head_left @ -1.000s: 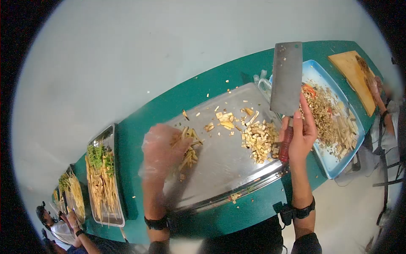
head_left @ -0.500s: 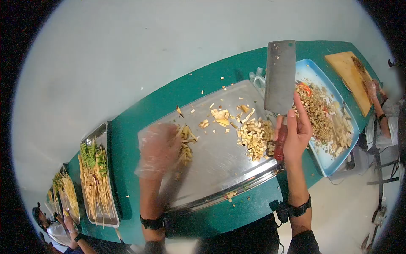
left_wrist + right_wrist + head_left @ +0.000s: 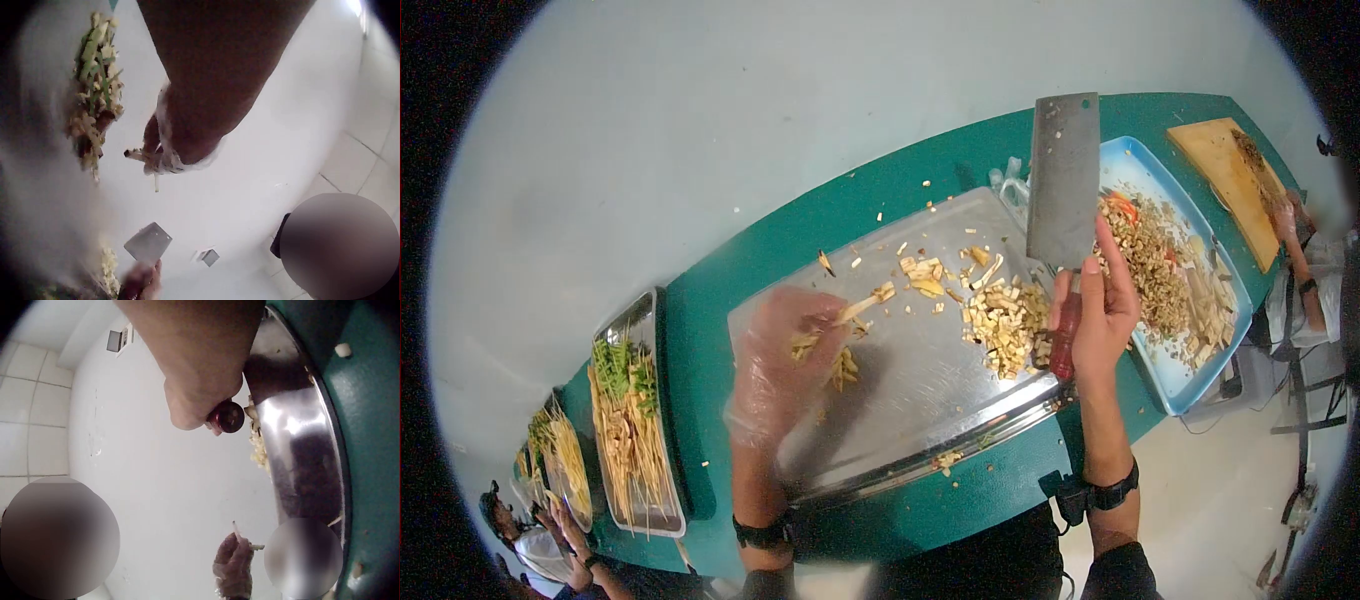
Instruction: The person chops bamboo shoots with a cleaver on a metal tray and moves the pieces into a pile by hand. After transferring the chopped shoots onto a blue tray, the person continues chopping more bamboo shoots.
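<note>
My left hand, in a clear plastic glove, pinches pale vegetable strips with dark skin above the left part of a metal tray. More strips lie beneath it. In the left wrist view the strip ends stick out past the gloved fingertips. My bare right hand grips a cleaver by its red handle, blade upright, forefinger extended along the blade's lower edge. A heap of diced vegetable lies beside the handle, with loose pieces farther back on the tray.
Right of the tray stands a blue tray with chopped vegetables; beyond it, another person's hand is at a wooden board. On the left, a metal tray holds strips and green leaves. Scraps lie along the front edge.
My left hand has lifted slightly and turned, with strips now showing from its fingertips toward the right. The cleaver stays upright in my right hand; the whole view has shifted a little.
</note>
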The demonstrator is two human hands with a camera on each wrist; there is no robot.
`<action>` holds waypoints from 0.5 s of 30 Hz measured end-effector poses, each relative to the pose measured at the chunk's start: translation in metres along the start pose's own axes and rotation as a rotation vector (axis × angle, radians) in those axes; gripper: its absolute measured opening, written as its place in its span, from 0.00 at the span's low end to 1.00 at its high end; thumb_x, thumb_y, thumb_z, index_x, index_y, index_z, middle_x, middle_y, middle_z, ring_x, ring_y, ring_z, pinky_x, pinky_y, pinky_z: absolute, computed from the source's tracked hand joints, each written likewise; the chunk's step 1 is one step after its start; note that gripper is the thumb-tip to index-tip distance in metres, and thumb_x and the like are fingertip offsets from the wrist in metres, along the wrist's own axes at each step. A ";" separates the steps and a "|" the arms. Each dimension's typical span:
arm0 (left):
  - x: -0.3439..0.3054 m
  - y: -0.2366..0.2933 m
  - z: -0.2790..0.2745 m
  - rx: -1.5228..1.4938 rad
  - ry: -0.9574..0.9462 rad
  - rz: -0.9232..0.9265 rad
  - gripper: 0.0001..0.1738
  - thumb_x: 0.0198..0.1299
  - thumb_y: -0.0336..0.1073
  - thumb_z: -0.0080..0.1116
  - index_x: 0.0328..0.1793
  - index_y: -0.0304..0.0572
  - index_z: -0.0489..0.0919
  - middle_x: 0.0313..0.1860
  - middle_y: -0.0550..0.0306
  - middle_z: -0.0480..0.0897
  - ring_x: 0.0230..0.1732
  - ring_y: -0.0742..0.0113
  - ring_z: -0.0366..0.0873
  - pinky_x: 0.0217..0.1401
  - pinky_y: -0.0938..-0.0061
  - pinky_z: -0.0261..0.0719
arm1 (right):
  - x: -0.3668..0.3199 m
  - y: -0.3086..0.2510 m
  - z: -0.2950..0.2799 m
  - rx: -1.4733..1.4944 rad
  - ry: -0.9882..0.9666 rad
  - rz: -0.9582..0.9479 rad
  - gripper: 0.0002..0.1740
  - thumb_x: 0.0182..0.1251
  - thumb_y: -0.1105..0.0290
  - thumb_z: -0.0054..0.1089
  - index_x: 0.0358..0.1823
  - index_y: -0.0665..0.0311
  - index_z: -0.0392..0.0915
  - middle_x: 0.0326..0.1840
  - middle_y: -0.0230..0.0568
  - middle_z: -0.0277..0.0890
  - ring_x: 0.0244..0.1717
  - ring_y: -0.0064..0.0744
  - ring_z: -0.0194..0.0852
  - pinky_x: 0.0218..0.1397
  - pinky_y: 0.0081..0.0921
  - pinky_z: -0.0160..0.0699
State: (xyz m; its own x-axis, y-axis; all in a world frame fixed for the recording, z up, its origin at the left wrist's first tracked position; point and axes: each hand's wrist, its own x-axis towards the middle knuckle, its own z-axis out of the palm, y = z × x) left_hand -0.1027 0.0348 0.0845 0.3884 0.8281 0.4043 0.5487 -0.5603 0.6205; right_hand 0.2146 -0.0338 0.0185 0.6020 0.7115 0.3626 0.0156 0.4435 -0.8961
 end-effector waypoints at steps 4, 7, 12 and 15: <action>-0.007 0.008 0.004 -0.211 -0.118 -0.118 0.15 0.69 0.25 0.72 0.59 0.36 0.86 0.53 0.52 0.87 0.53 0.64 0.90 0.59 0.69 0.88 | 0.000 0.001 0.001 -0.002 0.002 -0.010 0.26 0.90 0.69 0.53 0.85 0.61 0.72 0.28 0.38 0.82 0.19 0.18 0.70 0.22 0.19 0.68; -0.010 0.015 0.011 -0.503 -0.151 -0.241 0.14 0.73 0.28 0.70 0.61 0.35 0.86 0.55 0.52 0.89 0.54 0.63 0.89 0.60 0.68 0.88 | 0.000 0.000 0.002 -0.030 0.018 0.014 0.28 0.90 0.69 0.53 0.85 0.67 0.69 0.26 0.38 0.80 0.18 0.20 0.70 0.23 0.18 0.69; -0.011 0.021 0.017 -0.819 -0.182 -0.357 0.14 0.77 0.31 0.66 0.63 0.31 0.85 0.54 0.48 0.90 0.55 0.58 0.90 0.60 0.63 0.89 | 0.000 0.000 0.000 -0.049 0.000 0.008 0.27 0.90 0.70 0.53 0.85 0.66 0.69 0.27 0.39 0.81 0.18 0.20 0.71 0.23 0.18 0.69; -0.008 0.027 0.016 -0.872 -0.217 -0.406 0.16 0.77 0.33 0.66 0.63 0.29 0.84 0.53 0.47 0.90 0.54 0.57 0.91 0.61 0.61 0.90 | -0.001 -0.003 0.002 -0.045 0.013 0.034 0.28 0.90 0.70 0.53 0.86 0.65 0.69 0.28 0.40 0.82 0.18 0.20 0.71 0.22 0.19 0.69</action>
State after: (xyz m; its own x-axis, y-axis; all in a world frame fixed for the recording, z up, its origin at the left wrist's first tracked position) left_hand -0.0792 0.0128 0.0870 0.4662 0.8843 -0.0269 -0.0337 0.0481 0.9983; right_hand 0.2129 -0.0347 0.0212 0.6133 0.7182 0.3286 0.0311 0.3938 -0.9187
